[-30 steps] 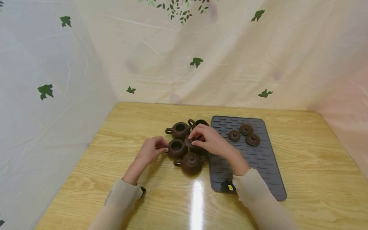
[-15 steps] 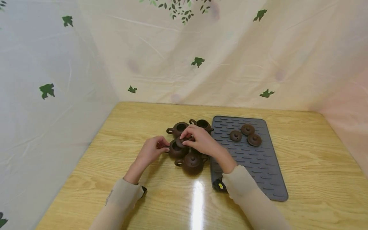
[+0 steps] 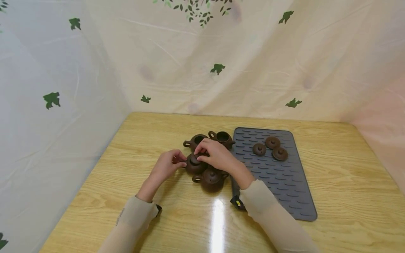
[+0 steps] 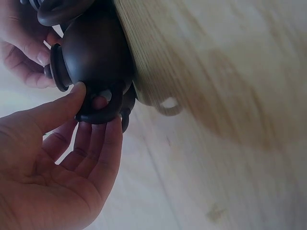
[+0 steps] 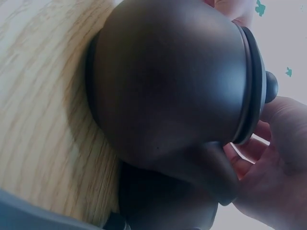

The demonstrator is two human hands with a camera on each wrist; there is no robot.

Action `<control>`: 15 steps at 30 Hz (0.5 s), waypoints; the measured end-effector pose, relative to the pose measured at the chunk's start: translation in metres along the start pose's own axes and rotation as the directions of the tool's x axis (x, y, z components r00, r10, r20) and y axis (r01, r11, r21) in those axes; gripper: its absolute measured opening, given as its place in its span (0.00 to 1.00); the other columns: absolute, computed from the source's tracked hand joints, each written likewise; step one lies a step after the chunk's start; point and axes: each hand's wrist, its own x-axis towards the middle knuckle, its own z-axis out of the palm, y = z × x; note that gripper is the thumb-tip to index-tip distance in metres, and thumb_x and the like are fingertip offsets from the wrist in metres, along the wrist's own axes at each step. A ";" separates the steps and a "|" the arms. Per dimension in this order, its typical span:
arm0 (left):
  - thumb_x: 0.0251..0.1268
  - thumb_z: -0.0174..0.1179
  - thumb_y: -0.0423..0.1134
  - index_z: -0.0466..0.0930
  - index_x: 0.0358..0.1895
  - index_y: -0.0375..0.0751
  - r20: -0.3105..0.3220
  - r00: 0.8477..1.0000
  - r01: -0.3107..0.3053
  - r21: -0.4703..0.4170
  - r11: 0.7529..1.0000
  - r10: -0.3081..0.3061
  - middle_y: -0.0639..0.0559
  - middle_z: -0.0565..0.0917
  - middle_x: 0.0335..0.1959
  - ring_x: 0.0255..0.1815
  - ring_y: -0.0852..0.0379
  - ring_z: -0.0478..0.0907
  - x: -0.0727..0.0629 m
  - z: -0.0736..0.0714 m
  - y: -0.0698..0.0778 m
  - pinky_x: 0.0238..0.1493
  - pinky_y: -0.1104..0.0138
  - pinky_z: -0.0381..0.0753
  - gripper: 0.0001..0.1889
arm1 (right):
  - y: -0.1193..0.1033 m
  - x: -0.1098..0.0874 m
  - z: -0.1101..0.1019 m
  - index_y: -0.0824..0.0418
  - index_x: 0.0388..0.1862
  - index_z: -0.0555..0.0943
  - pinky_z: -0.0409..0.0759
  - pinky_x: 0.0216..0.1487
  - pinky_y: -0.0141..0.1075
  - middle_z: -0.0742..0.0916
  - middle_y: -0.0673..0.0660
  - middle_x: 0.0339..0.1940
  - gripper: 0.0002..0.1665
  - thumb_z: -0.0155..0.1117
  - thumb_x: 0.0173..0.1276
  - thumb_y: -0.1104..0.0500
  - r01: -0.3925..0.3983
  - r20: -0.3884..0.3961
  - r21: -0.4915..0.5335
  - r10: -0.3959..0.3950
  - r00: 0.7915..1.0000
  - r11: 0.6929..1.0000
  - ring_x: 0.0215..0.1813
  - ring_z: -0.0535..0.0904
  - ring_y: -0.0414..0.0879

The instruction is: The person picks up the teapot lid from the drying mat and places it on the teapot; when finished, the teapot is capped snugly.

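Observation:
My left hand (image 3: 166, 166) pinches the handle (image 4: 102, 110) of a dark brown teapot (image 3: 193, 169) between thumb and fingers. At that teapot's mouth, my right hand (image 3: 218, 154) holds a small round lid (image 3: 194, 157) with its fingertips. A dark gap shows under the lid in the head view, while in the left wrist view it sits close against the rim. Just in front stands a similar teapot (image 3: 212, 181) with its lid on, which fills much of the right wrist view. Whatever lies beneath my right palm is mostly hidden.
Two teapots without lids, one at the back left (image 3: 196, 141) and one at the back right (image 3: 223, 137), stand behind the hands. To the right lies a grey ridged mat (image 3: 278, 186) bearing three lids (image 3: 272, 142). All rest on a wooden table (image 3: 158, 130) before a hanging cloth.
My right hand has moved left with the lid, from right of the left-hand teapot to over its mouth. My left hand has stayed at the handle.

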 end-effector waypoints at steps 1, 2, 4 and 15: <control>0.62 0.68 0.32 0.84 0.38 0.40 -0.001 1.000 0.000 0.001 1.000 0.000 0.47 0.88 0.37 0.41 0.52 0.85 0.000 0.000 0.000 0.44 0.59 0.85 0.04 | -0.001 0.000 0.000 0.54 0.46 0.82 0.81 0.53 0.39 0.82 0.52 0.49 0.09 0.68 0.69 0.57 -0.002 0.001 -0.005 0.002 1.000 1.000 0.49 0.81 0.45; 0.62 0.68 0.31 0.84 0.38 0.39 -0.001 1.000 0.001 0.002 1.000 -0.001 0.46 0.88 0.37 0.41 0.52 0.85 0.000 0.000 0.000 0.44 0.59 0.85 0.04 | -0.002 0.000 0.000 0.54 0.46 0.82 0.81 0.53 0.39 0.82 0.52 0.50 0.09 0.68 0.69 0.56 -0.005 0.003 -0.010 0.005 1.000 1.000 0.50 0.81 0.45; 0.62 0.68 0.31 0.84 0.38 0.39 -0.002 1.000 0.007 0.002 1.000 -0.007 0.46 0.88 0.37 0.40 0.52 0.85 0.000 0.000 0.001 0.44 0.59 0.85 0.04 | -0.003 0.001 0.000 0.54 0.46 0.82 0.81 0.53 0.39 0.82 0.52 0.50 0.09 0.68 0.69 0.56 -0.010 0.011 -0.023 0.010 1.000 1.000 0.50 0.81 0.45; 0.62 0.68 0.32 0.83 0.38 0.41 -0.006 1.000 0.021 0.015 1.000 -0.021 0.47 0.87 0.38 0.41 0.52 0.85 0.001 0.002 0.000 0.46 0.58 0.85 0.04 | -0.006 0.002 0.005 0.53 0.46 0.82 0.81 0.55 0.40 0.82 0.50 0.50 0.09 0.68 0.69 0.56 -0.043 0.025 -0.089 0.046 0.999 0.995 0.51 0.81 0.45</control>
